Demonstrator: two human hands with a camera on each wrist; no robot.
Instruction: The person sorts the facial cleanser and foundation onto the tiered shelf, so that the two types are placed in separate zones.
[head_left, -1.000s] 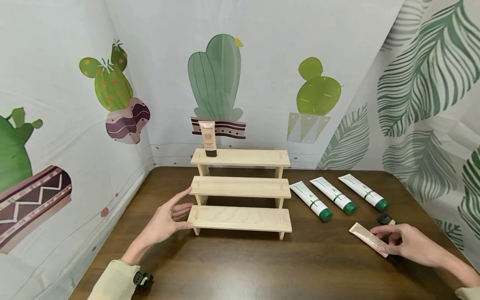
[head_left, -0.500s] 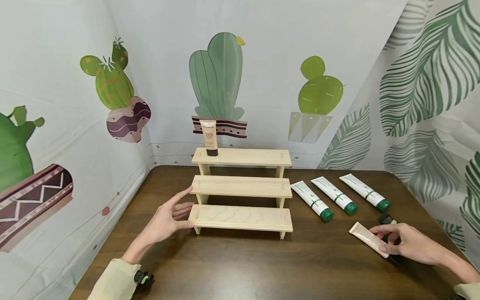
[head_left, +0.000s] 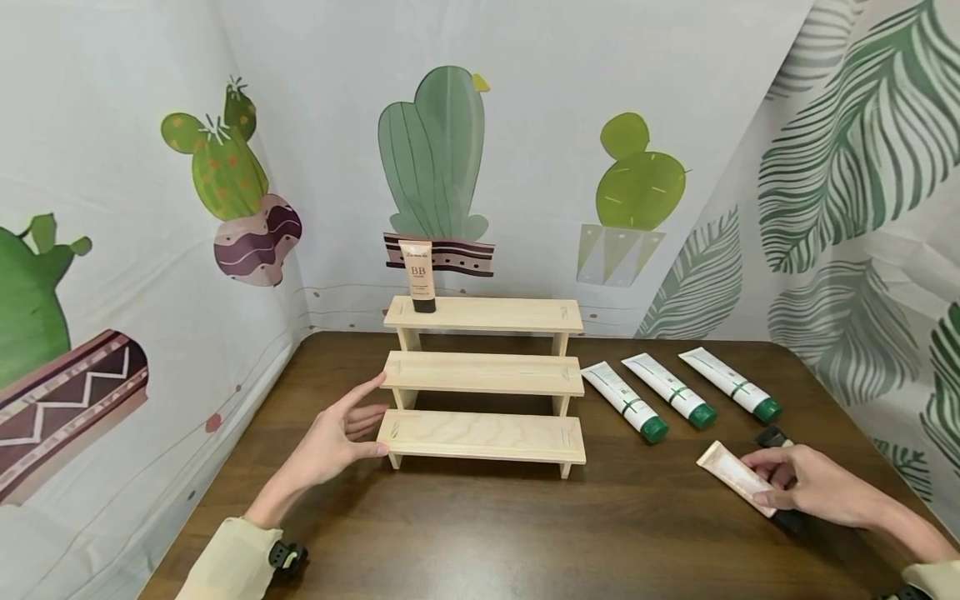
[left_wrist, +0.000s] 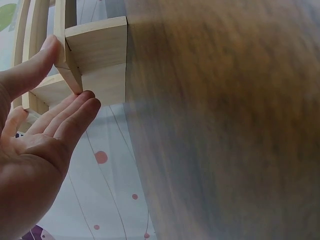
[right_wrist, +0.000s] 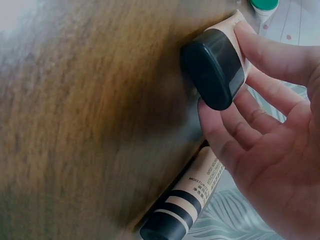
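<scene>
A three-tier wooden shelf stand (head_left: 480, 433) stands on the table. My left hand (head_left: 326, 446) touches its left side, thumb at the lowest shelf's end, fingers extended; in the left wrist view the fingertips meet a shelf corner. My right hand (head_left: 821, 487) pinches a beige squeeze tube with a black cap (right_wrist: 212, 70), tilted just over the table. Under that hand lies another beige tube with black bands (right_wrist: 185, 195), mostly hidden in the head view. On the top shelf's left end a beige BB cream tube (head_left: 421, 279) stands upright on its black cap.
Three white tubes with green caps lie slanted to the right of the stand: a near one (head_left: 624, 402), a middle one (head_left: 667, 390) and a far one (head_left: 729, 385). A cactus-printed cloth (head_left: 540, 167) hangs behind the brown table (head_left: 480, 533).
The held tube has turned slightly in my right hand, its pale end rising a little. My left hand and the stand keep their places.
</scene>
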